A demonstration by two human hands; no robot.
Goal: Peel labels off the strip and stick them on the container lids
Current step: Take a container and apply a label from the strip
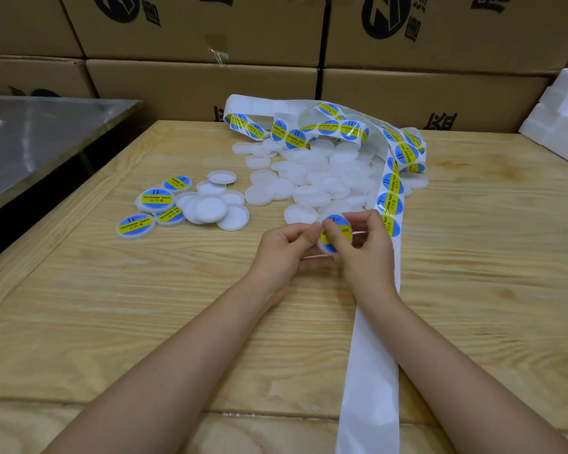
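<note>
At table centre, the left hand [287, 249] gripped a white lid [324, 248] by its 9 o'clock edge, fingers curled under it. The right hand [366, 247] pinched the same lid from the 3 o'clock side, thumb down on the blue-and-yellow label [338, 224] that covered the lid's face. Lid was held just above the table [112, 306], tilted toward the camera. Judged step: label on, being pressed flat. Key relation for the next peel: the strip [371, 371] ran lengthwise from 6 o'clock to 12 o'clock, passing under the right wrist and just beside that hand's outer edge. The next unpeeled label [391, 227] sat at about 2 o'clock of the right hand, so the right hand was plainly nearer; the left was well apart from it. Below the hands the strip was bare backing; beyond them it looped in a loose tangle at 12 to 1 o'clock. Plain lids [309, 181] lay heaped at 12 o'clock, nearest ones just beyond the fingertips. Labelled lids [156, 198] sat at 10 o'clock, mixed with a few upturned blank ones [210, 208]. No tubs or jars in view, lids only. Cartons [210, 83] at the back were closed, contents not visible.
</note>
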